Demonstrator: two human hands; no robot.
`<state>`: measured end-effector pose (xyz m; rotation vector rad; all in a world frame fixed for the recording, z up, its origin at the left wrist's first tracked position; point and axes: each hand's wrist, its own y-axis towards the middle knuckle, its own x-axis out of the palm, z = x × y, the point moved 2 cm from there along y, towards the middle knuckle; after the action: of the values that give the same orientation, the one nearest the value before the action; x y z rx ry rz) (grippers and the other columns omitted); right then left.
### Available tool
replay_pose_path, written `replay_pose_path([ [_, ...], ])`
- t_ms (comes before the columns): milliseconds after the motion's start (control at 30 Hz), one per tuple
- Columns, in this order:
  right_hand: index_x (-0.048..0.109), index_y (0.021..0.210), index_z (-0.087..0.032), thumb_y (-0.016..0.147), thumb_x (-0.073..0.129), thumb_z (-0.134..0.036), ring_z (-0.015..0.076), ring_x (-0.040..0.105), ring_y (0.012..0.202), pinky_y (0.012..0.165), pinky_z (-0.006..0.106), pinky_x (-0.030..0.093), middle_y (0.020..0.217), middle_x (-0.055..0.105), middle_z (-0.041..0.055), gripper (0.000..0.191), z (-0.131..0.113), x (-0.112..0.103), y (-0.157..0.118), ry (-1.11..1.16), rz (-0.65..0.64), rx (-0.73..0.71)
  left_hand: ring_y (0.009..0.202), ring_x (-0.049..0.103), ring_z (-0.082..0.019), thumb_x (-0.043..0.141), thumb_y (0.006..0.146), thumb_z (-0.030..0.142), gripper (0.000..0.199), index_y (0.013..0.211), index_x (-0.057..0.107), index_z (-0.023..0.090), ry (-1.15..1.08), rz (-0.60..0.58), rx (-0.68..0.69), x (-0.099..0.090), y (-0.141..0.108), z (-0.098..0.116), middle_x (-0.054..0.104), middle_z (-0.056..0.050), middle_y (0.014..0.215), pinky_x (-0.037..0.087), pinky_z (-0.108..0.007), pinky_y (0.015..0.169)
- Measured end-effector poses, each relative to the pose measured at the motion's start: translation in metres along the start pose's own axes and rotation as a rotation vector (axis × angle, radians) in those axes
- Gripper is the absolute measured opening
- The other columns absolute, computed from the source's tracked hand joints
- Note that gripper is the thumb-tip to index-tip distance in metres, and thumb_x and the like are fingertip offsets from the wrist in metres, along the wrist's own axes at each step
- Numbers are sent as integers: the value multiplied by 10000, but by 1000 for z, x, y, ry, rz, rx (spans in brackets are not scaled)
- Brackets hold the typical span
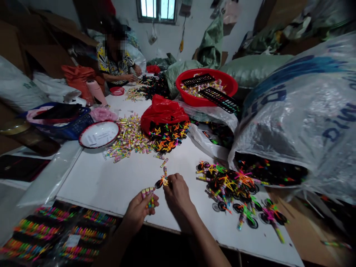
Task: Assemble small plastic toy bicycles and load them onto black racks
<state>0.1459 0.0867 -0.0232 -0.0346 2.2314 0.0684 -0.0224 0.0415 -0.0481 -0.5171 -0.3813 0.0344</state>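
Observation:
Near the table's front edge my left hand [137, 211] is closed round several small printed tubes [147, 193], yellow and pink with patterned wraps. Just right of it, my right hand [179, 193] pinches a small toy bicycle [159, 183] with a black wheel and an orange and yellow frame. One tube [165, 171] stands out above the fingers; whether it is joined to the bicycle I cannot tell. To the right lies a heap of toy bicycles with tubes [229, 183]. Ahead are a pile of loose tubes [128, 135] and more bicycles [169, 137] spilling from a red bag [164, 109].
A large white sack [294, 107] bulges over the table's right side. A red basin [180, 92] with black racks stands behind. At left are an enamel plate [99, 133] and a blue basket [63, 128]. Another person [115, 59] works at the far end.

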Motion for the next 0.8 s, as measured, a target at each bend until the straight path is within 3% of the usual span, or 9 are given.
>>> replay_pose_path([
  [67,573,843,-182,699,572,-167,181,510,749,658,274,384,815,583,45,145,-5,3,-4,105,-55,81,603,572,-123,737,660,465,491,997,613,130,52,2,46,0,1,2,634,-34,743,373,-200,449],
  [167,522,806,-184,709,594,-238,130,461,607,552,230,348,670,528,-20,132,-10,1,-15,496,-162,199,480,488,-84,711,677,482,462,956,652,119,262,8,126,-4,3,4,604,-1,633,310,-191,410],
  [267,537,775,-173,751,600,-354,112,430,594,540,218,330,642,493,-33,193,-16,-6,-24,735,-173,149,412,401,-58,676,715,464,432,975,677,120,385,-8,190,-5,-1,3,556,34,549,292,-192,414],
  [433,547,632,-158,796,537,-520,105,414,554,510,221,317,582,488,-18,397,-17,-8,-31,852,-224,179,521,497,-85,647,765,356,285,969,704,165,500,-113,286,3,-8,10,625,10,658,375,-189,482],
  [600,539,643,-161,698,645,-556,75,366,443,445,212,288,508,444,-54,413,-17,-9,-36,972,-299,260,825,630,-167,645,761,273,179,898,721,187,576,-136,458,6,-12,19,700,-36,855,487,-242,751],
  [733,523,645,-171,681,642,-554,69,350,417,425,209,273,496,445,-60,403,-13,1,-43,1036,-353,323,824,638,-175,597,790,214,180,928,714,211,731,-156,658,8,-18,14,705,-52,867,496,-271,766],
  [800,511,623,-176,705,633,-493,72,343,448,441,205,256,499,439,-58,349,-9,8,-46,950,-283,298,814,637,-195,566,793,191,187,895,721,219,843,-175,748,11,-24,6,710,-68,850,495,-300,747],
])
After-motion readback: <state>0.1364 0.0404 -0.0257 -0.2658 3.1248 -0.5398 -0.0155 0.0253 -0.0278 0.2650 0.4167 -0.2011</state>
